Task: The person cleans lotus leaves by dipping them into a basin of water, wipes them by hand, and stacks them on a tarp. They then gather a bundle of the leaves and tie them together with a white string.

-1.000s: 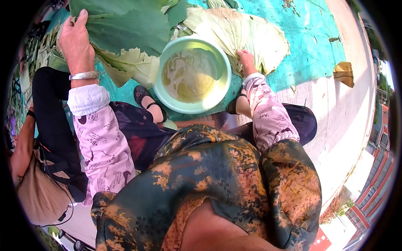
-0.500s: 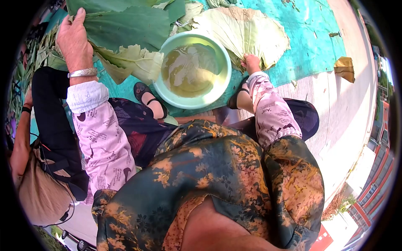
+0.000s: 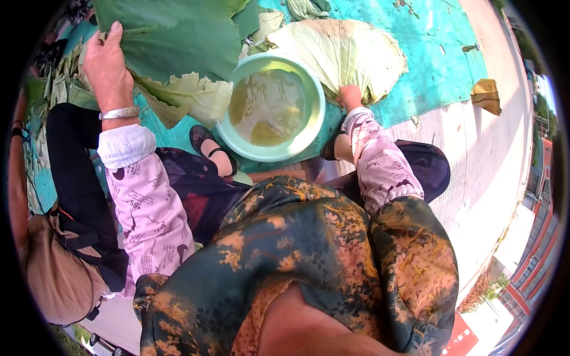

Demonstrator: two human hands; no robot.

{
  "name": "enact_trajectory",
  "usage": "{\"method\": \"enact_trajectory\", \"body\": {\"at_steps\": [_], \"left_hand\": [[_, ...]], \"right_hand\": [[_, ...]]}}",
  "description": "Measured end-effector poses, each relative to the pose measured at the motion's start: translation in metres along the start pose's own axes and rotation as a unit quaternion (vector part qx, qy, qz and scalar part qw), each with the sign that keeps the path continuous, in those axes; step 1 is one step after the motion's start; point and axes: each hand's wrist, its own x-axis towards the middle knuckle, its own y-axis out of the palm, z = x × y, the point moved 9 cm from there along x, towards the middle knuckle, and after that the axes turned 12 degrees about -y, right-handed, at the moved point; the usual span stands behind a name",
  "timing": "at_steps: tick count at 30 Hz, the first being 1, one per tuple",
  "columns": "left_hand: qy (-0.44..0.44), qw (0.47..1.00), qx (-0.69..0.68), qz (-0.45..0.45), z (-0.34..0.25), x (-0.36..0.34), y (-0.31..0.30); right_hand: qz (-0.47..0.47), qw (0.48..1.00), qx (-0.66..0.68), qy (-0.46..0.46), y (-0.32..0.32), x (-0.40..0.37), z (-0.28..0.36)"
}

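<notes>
In the upper left, my left hand (image 3: pixel 110 70) grips the edge of a large dark green lotus leaf (image 3: pixel 178 44), thumb on the near side and other fingers partly hidden. The leaf's torn, paler lower part (image 3: pixel 199 95) hangs beside the rim of a light green basin (image 3: pixel 272 155). Shallow, yellowish water (image 3: pixel 261 113) lies in the basin. To the right of it, my right hand (image 3: pixel 350 98) is closed on the gathered near end of a wide, pale green lotus leaf (image 3: pixel 350 53), which is spread on the teal sheet.
The teal tarp (image 3: pixel 439 65) covers the ground beyond my feet. A brown leaf scrap (image 3: pixel 486 97) lies at its right edge, on pale paving (image 3: pixel 475 160). Another person (image 3: pixel 62 261) sits close on my left. Leaf strips (image 3: pixel 62 83) are heaped at far left.
The view has shifted slightly, so the basin and leaves appear a little lower. Both hands keep their holds. The neighbouring person's arm has moved up and outward at the left edge.
</notes>
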Motion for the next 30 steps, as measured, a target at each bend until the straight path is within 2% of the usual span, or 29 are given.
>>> {"method": "enact_trajectory", "body": {"at_steps": [2,4,5,7,10,12,13,14,15,16,18,20,22,25,28,30], "left_hand": [[0.005,1.000,0.000,0.021,0.002,0.003,0.000],[0.001,1.000,-0.006,0.007,0.002,0.001,-0.001],[0.008,1.000,-0.011,0.000,-0.006,-0.002,-0.003],[-0.001,0.999,-0.041,0.035,-0.005,-0.003,0.004],[0.007,0.998,-0.060,0.036,-0.012,-0.013,0.009],[0.005,0.995,-0.077,0.060,-0.005,-0.009,0.013],[0.004,0.994,-0.093,0.057,0.001,-0.007,0.014],[-0.026,0.986,-0.131,0.095,0.004,-0.010,0.021],[-0.043,0.986,-0.127,0.102,0.006,-0.011,0.024],[-0.059,0.987,-0.121,0.093,0.019,-0.004,0.025],[-0.108,0.974,-0.146,0.138,0.032,-0.005,0.034],[-0.165,0.959,-0.175,0.153,0.036,-0.020,0.047],[-0.171,0.951,-0.177,0.189,0.047,-0.021,0.057],[-0.222,0.928,-0.185,0.234,0.048,-0.041,0.075],[-0.253,0.908,-0.201,0.265,0.048,-0.055,0.088],[-0.256,0.909,-0.188,0.270,0.050,-0.059,0.092]], "right_hand": [[-0.026,0.995,-0.098,-0.023,-0.012,-0.007,0.011],[-0.136,0.988,-0.068,0.031,-0.046,-0.052,0.047],[-0.127,0.991,-0.042,0.026,-0.050,-0.060,0.057],[-0.176,0.983,-0.051,0.018,-0.060,-0.070,0.058],[-0.227,0.974,-0.028,-0.007,-0.073,-0.067,0.071],[-0.245,0.964,0.039,-0.091,-0.065,-0.029,0.072],[-0.227,0.952,0.162,-0.126,-0.059,-0.013,0.085],[-0.204,0.925,0.281,-0.157,-0.052,-0.004,0.103],[-0.178,0.906,0.339,-0.182,-0.058,-0.015,0.145],[-0.153,0.890,0.367,-0.224,-0.064,-0.027,0.185],[-0.090,0.868,0.408,-0.268,-0.078,-0.065,0.268],[-0.028,0.831,0.428,-0.355,-0.087,-0.107,0.339],[0.006,0.808,0.424,-0.408,-0.092,-0.152,0.387],[-0.123,0.777,0.241,-0.569,-0.112,-0.211,0.436],[-0.178,0.772,0.092,-0.604,-0.109,-0.227,0.455],[-0.163,0.805,0.091,-0.564,-0.102,-0.222,0.455]]}}
